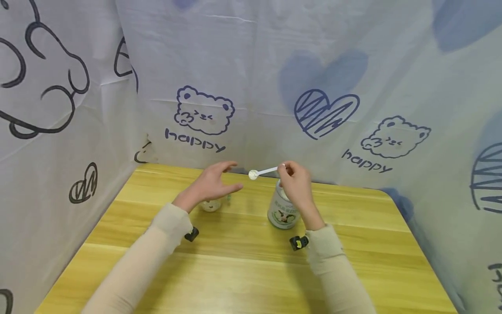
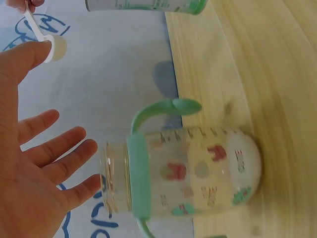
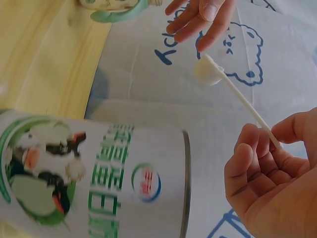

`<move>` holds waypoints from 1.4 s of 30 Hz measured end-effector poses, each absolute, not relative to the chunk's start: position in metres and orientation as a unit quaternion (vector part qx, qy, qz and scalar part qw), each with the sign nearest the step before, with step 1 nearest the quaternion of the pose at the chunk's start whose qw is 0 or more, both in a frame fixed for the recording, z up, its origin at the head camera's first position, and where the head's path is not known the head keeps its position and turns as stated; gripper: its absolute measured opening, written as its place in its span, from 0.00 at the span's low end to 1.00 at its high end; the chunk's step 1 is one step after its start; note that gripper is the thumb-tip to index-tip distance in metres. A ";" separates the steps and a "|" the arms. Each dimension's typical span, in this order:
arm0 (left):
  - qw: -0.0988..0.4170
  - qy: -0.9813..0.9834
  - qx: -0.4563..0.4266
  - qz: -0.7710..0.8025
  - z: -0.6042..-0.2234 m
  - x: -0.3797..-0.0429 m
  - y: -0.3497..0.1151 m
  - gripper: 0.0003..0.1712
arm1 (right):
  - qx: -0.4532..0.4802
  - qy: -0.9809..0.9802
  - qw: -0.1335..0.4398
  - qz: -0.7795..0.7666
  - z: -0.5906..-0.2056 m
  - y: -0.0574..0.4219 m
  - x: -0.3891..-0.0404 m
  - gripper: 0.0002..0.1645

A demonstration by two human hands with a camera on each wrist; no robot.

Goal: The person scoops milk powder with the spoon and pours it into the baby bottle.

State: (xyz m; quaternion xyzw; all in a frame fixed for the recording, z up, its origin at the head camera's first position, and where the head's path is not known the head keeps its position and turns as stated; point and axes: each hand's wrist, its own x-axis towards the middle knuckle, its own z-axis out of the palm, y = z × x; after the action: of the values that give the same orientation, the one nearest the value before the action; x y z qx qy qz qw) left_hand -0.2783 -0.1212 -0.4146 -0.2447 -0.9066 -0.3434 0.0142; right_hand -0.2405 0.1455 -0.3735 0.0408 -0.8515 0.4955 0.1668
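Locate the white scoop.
In the head view, the white scoop is near centre, in the grip of the right hand, its bowl toward the left hand.

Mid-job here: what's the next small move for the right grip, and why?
Probably carry the scoop level toward the uncapped bottle: the right grip pinches the scoop, which appears loaded with pale powder and is clear of the can.
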 end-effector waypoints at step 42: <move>-0.002 -0.922 -0.174 -0.346 -0.451 -0.265 -0.192 0.50 | 0.105 -0.843 0.127 0.512 -0.388 0.066 -0.254 0.15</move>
State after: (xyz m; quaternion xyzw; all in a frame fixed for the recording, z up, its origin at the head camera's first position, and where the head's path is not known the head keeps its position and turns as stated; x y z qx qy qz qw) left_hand -0.2653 -0.1916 -0.4510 -0.1745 -0.9218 -0.3461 -0.0016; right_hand -0.2541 0.0658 -0.3880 0.1052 -0.8430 0.5119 0.1273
